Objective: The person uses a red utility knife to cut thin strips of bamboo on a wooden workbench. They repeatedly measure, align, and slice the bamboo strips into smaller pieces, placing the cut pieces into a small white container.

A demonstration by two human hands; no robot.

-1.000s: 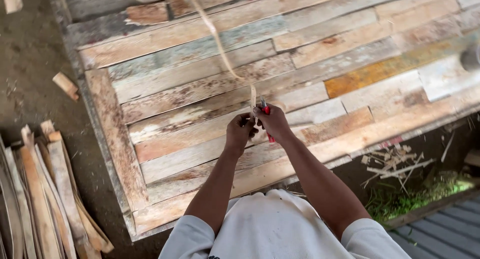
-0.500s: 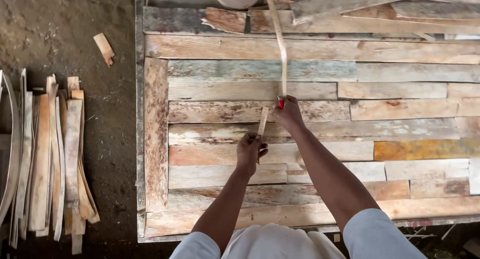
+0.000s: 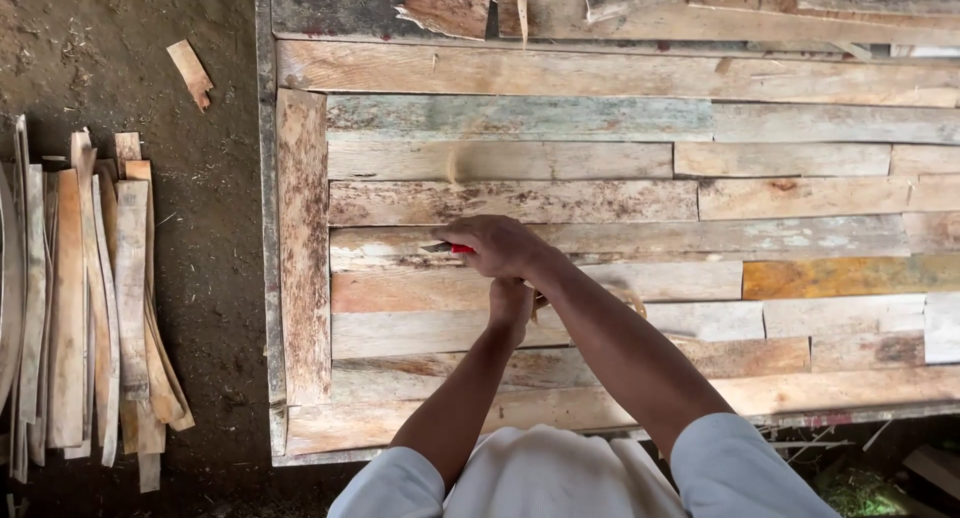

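Seen from above, a tabletop (image 3: 600,73) of rough, mismatched wooden planks fills most of the view. Its left edge runs straight down beside bare dirt ground (image 3: 215,278), and its near edge lies just in front of the person's white-sleeved arms. Broad stretches of plank lie open to the right of the hands and beyond them. Loose boards (image 3: 700,8) are heaped along the far edge.

The right hand (image 3: 500,246) is curled closed over the red handle of a small knife (image 3: 447,248). The knife lies roughly level across the view, its long axis running left to right, with the grey blade tip pointing left toward the tabletop's left edge. The left hand (image 3: 512,303) sits just nearer the person, touching the underside of the right hand, fingers closed; what it grips is hidden.

On the ground to the left, well apart from the hands, lies a stack of thin wooden slats (image 3: 90,298), running near to far. A single wood scrap (image 3: 190,73) rests farther back.
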